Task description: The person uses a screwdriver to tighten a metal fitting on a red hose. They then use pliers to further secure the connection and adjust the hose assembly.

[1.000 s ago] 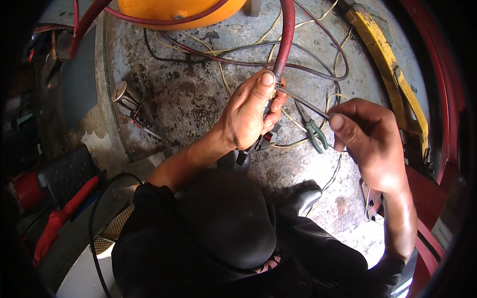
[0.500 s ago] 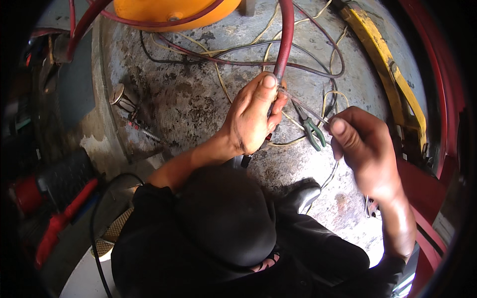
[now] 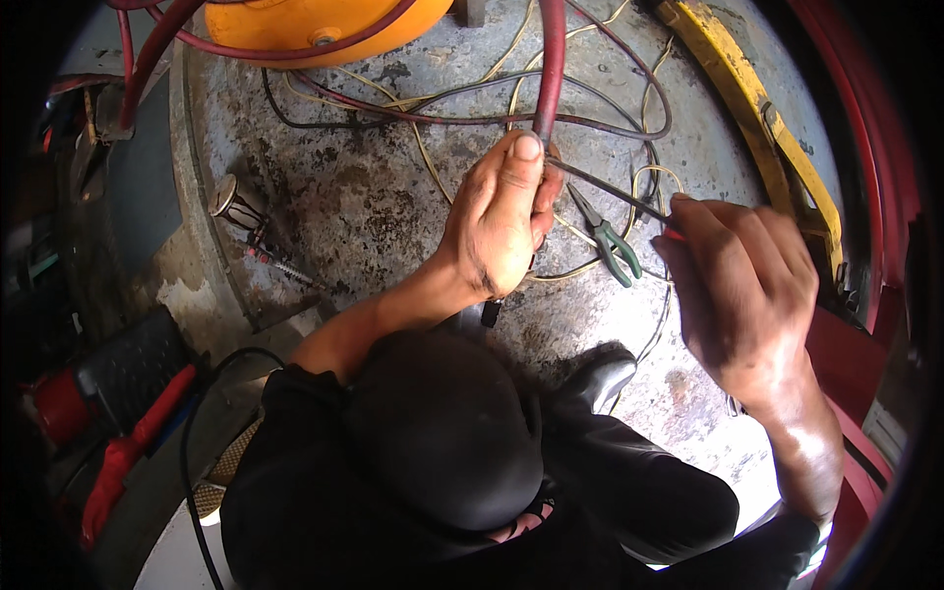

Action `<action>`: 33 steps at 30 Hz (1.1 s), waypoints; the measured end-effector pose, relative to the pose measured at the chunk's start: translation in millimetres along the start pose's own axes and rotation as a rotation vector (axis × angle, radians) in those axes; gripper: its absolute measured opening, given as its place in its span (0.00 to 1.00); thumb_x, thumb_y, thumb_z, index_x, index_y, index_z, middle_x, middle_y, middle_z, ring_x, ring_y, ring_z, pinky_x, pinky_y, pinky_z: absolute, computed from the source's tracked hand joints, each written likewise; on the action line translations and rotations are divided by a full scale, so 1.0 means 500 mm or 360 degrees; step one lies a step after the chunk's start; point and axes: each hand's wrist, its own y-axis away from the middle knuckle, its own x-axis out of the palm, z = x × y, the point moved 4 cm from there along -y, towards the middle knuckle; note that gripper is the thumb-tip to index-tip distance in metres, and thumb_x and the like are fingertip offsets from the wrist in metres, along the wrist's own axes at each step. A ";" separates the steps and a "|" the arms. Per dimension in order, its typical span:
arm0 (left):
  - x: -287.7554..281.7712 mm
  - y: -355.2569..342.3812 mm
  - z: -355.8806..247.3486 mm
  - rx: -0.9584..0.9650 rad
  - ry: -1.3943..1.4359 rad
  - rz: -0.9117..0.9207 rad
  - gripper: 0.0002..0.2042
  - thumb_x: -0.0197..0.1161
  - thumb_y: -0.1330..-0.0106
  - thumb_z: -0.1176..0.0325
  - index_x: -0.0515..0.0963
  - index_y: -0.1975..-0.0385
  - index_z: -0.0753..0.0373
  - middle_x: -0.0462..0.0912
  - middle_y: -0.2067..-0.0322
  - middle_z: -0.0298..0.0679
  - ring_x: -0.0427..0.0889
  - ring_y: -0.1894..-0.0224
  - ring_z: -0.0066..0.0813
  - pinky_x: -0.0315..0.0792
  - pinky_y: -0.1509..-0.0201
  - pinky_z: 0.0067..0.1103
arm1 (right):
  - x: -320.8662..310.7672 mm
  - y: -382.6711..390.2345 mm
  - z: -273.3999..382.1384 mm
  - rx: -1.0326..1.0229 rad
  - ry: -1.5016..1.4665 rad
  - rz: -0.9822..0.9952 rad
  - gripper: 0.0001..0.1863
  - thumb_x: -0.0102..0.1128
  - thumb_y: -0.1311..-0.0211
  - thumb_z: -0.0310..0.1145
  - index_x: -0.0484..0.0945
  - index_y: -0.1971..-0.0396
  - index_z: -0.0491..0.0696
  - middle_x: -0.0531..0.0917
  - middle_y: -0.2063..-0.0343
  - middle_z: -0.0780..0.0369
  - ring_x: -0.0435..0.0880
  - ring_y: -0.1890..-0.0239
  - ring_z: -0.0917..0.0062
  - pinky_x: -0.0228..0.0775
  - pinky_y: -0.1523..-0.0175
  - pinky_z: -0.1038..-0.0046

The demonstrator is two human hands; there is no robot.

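Observation:
Gripped near its lower end in my left hand [image 3: 492,216] is a thick red hose [image 3: 553,74], with the thumb lying along its near side. A screwdriver [image 3: 615,191] is held by my right hand [image 3: 747,300], whose fingers close round its red handle. Its dark shaft slants up and left, and its tip meets the hose end beside my left fingers. Those fingers partly hide the hose end, so I cannot see exactly what the tip touches. Green-handled pliers [image 3: 612,246] lie on the floor behind the screwdriver, between my hands.
Tangled pale and dark cables [image 3: 472,96] cross the stained floor [image 3: 364,216]. An orange rounded object [image 3: 315,29] stands at the far left, and a yellow metal bar [image 3: 737,74] at the right. A cup [image 3: 231,200] and a black-and-red case [image 3: 133,359] are on the left.
My right hand has turned and shifted slightly right, and the screwdriver's red handle now shows. The dark shaft meets the hose end. My left hand keeps its hold on the hose.

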 end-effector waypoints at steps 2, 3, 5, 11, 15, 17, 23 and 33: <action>0.004 0.000 -0.004 -0.0023 0.0001 -0.0047 0.22 0.39 0.25 0.47 0.67 0.64 0.62 0.67 0.77 0.32 0.65 0.83 0.16 0.61 0.83 0.15 | 0.011 0.001 -0.023 0.0558 -0.0550 0.0216 0.12 0.68 0.47 0.27 0.77 0.64 0.41 0.79 0.75 0.62 0.75 0.76 0.75 0.67 0.70 0.74; 0.005 0.002 -0.002 -0.0019 0.0011 -0.0042 0.22 0.39 0.25 0.47 0.67 0.63 0.62 0.67 0.77 0.32 0.65 0.83 0.16 0.61 0.83 0.15 | 0.017 0.004 -0.031 0.0918 -0.0906 0.0359 0.11 0.66 0.43 0.30 0.77 0.65 0.40 0.78 0.76 0.63 0.74 0.78 0.79 0.65 0.71 0.76; 0.002 0.006 0.000 -0.0031 0.0037 -0.0027 0.22 0.40 0.25 0.47 0.68 0.63 0.62 0.67 0.77 0.32 0.65 0.83 0.16 0.61 0.83 0.15 | 0.015 -0.010 -0.045 0.1495 -0.1379 0.0742 0.13 0.61 0.35 0.37 0.76 0.67 0.40 0.76 0.79 0.68 0.70 0.78 0.87 0.61 0.73 0.80; 0.017 0.001 0.001 -0.0108 0.0123 0.0065 0.22 0.41 0.25 0.46 0.68 0.65 0.61 0.68 0.77 0.33 0.65 0.83 0.16 0.59 0.83 0.16 | -0.014 -0.013 -0.028 0.0544 -0.0572 0.0230 0.10 0.66 0.44 0.27 0.74 0.68 0.40 0.77 0.73 0.59 0.75 0.75 0.76 0.68 0.69 0.78; 0.015 -0.003 0.000 -0.0091 0.0116 0.0065 0.22 0.41 0.25 0.46 0.68 0.65 0.62 0.68 0.77 0.32 0.65 0.83 0.16 0.59 0.82 0.16 | -0.043 -0.027 0.012 -0.0227 0.0347 0.0155 0.13 0.70 0.52 0.24 0.76 0.67 0.40 0.78 0.72 0.57 0.77 0.73 0.66 0.68 0.69 0.68; 0.016 -0.001 -0.001 -0.0066 0.0088 0.0038 0.22 0.41 0.25 0.46 0.68 0.65 0.62 0.68 0.77 0.32 0.65 0.83 0.16 0.59 0.82 0.16 | -0.042 -0.030 0.013 -0.0225 0.0341 0.0179 0.12 0.70 0.50 0.26 0.76 0.68 0.40 0.77 0.75 0.58 0.76 0.76 0.66 0.65 0.71 0.67; 0.026 -0.002 0.010 -0.0048 0.0029 0.0014 0.21 0.40 0.25 0.47 0.68 0.64 0.61 0.68 0.77 0.31 0.64 0.83 0.15 0.59 0.82 0.16 | -0.010 -0.024 -0.038 0.1513 -0.1028 0.0882 0.17 0.60 0.36 0.40 0.74 0.73 0.40 0.73 0.84 0.64 0.70 0.79 0.81 0.62 0.73 0.76; 0.032 -0.008 0.015 -0.0058 0.0025 0.0064 0.23 0.41 0.26 0.45 0.69 0.63 0.62 0.68 0.76 0.31 0.64 0.83 0.15 0.59 0.81 0.15 | -0.056 -0.036 0.023 -0.0160 0.0437 0.0282 0.14 0.71 0.51 0.25 0.75 0.65 0.42 0.77 0.74 0.58 0.79 0.74 0.69 0.68 0.71 0.70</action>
